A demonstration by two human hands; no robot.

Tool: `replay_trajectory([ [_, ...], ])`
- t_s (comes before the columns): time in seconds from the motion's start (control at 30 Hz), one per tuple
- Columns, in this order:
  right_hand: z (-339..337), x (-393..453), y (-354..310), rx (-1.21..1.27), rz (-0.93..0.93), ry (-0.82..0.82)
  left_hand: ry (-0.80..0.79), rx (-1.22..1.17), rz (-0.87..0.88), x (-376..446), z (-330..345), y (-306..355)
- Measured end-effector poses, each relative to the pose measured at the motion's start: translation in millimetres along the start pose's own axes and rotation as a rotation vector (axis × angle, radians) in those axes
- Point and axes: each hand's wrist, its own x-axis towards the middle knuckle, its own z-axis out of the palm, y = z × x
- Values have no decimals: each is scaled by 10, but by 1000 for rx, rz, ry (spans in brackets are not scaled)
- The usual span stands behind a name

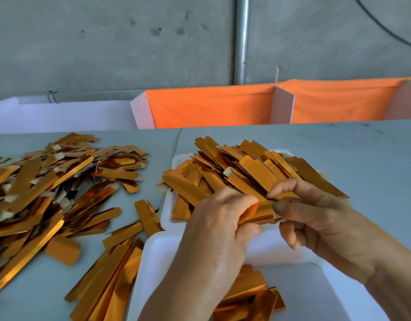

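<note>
Between both hands I hold one shiny gold card strip (263, 212) above two white trays. My left hand (219, 218) curls its fingers round the strip's left end. The thumb and forefinger of my right hand (315, 212) pinch its right end. Behind the hands, the far white tray (176, 159) carries a heap of flat gold strips (246, 170). A near white tray (299, 295) below my wrists holds a few gold pieces (253, 297).
A big loose pile of gold strips (56, 181) covers the grey table (362, 154) on the left, and more strips (112, 281) lie by the near tray. Orange cloth on white panels (211, 107) stands behind the table, before a concrete wall with a metal pipe (242, 40).
</note>
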Motion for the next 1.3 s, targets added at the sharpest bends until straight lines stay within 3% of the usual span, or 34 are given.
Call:
replay_trajectory([
  [0.37, -8, -8, -15, -130, -190, -46, -3, -197, -112, -8, -28, -61],
  [0.6, -58, -52, -60, -145, -182, -154, -33, -248, -117, -26, -70, -78],
  [0.93, 6, -42, -25, -169, -142, -112, -47, -170, -65, -33, -61, -75],
  [1.13, -25, 12, 80, -313, -169, -49, -67, -64, 21, -38, -41, -46],
  [1.3, -50, 9, 38, 48, -47, -164, -58, -38, 12, -28, -60, -46],
])
